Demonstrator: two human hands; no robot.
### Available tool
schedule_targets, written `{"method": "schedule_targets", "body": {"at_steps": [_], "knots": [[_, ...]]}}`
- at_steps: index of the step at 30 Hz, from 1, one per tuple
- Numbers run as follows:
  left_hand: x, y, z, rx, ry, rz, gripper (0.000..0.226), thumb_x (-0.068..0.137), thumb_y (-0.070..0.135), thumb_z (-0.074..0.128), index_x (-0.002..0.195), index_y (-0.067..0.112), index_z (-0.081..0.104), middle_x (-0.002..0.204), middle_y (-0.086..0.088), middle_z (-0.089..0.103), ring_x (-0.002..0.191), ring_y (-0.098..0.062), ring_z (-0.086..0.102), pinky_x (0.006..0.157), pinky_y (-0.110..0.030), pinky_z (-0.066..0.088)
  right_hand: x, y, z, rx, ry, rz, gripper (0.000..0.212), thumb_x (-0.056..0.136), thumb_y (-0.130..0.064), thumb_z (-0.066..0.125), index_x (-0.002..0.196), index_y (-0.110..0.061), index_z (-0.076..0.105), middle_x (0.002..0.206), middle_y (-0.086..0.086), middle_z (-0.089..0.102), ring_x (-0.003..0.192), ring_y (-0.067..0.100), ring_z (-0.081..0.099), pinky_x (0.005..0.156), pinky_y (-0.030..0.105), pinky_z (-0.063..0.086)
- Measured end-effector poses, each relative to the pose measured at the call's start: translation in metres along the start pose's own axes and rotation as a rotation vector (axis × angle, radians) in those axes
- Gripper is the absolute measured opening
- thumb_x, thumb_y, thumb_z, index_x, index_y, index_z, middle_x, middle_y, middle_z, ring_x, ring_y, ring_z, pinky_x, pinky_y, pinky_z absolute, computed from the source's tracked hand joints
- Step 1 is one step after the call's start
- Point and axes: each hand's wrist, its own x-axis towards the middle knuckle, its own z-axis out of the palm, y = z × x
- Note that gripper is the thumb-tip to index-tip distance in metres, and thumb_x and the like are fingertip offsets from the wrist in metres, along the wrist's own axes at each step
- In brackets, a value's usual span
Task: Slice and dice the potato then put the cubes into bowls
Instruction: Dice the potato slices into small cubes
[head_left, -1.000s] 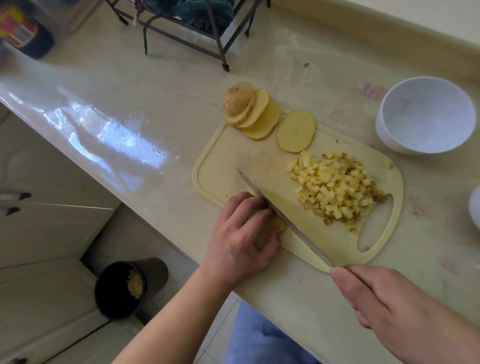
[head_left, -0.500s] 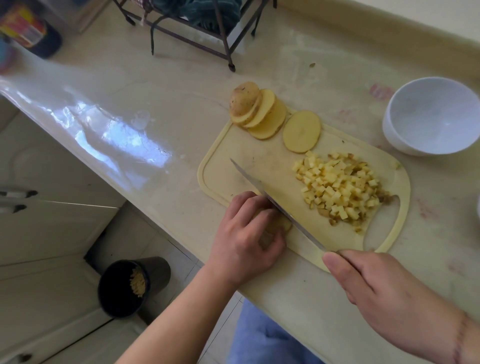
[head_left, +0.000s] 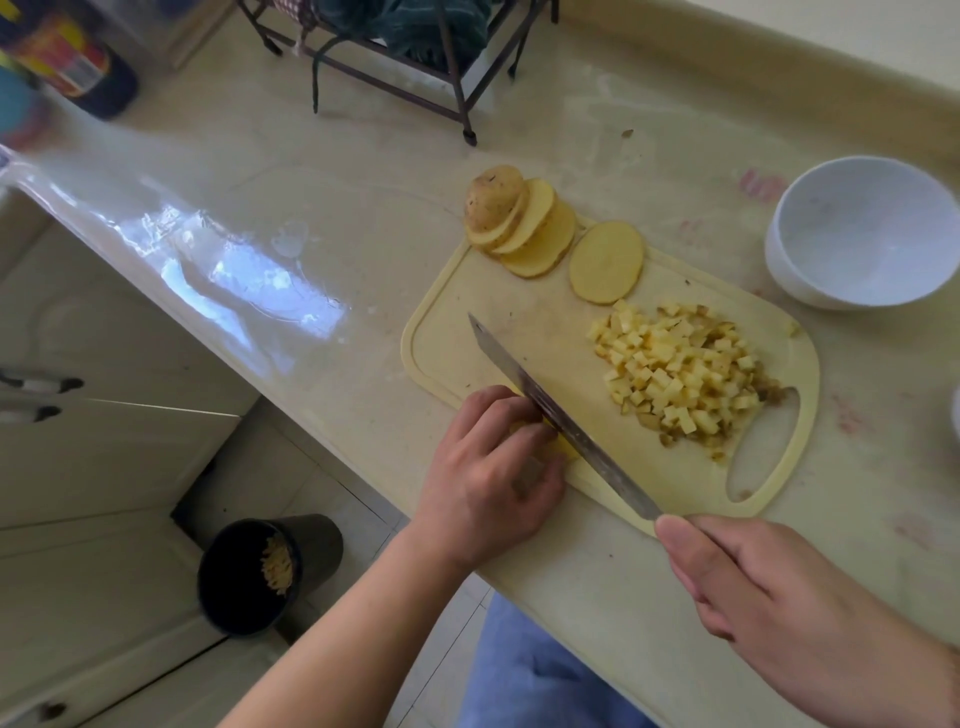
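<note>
Potato slice, pale yellow (head_left: 545, 441), lies at the cream plastic cutting board's (head_left: 452, 312) near edge, pinned under the left hand's (head_left: 488, 478) curled fingers while the right hand (head_left: 779, 592), gripping the steel knife (head_left: 561, 421), has drawn closer, dicing continuing.

Bare board (head_left: 457, 306) beside cube pile (head_left: 680, 374)

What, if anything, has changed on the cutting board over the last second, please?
Very little: the knife in the right hand still lies against the potato piece that the left hand holds down. The potato slices, cube pile and white bowl stayed put.
</note>
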Motion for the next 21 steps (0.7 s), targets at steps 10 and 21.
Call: {"method": "schedule_targets", "body": {"at_steps": [10,21], "knots": [[-0.002,-0.001,0.002,0.011,0.005,-0.003,0.017,0.083,0.009,0.079,0.095,-0.003,0.077,0.101,-0.017,0.071,0.101,-0.039,0.065,0.086,-0.043,0.055,-0.010,0.002,0.002,-0.023,0.000,0.042,0.074,0.065,-0.093,0.023,0.069,-0.023,0.047,0.047,-0.004,0.043,0.045,0.007,0.040,0.049,0.026,0.034],[0.002,-0.001,0.000,0.003,0.007,-0.016,0.016,0.079,0.007,0.081,0.091,-0.002,0.076,0.099,-0.016,0.070,0.098,-0.038,0.065,0.087,-0.041,0.055,0.012,-0.001,0.008,-0.041,0.008,0.004,0.065,0.075,-0.080,0.023,0.063,-0.020,0.044,0.051,0.000,0.044,0.048,0.009,0.042,0.051,0.032,0.037]]}}
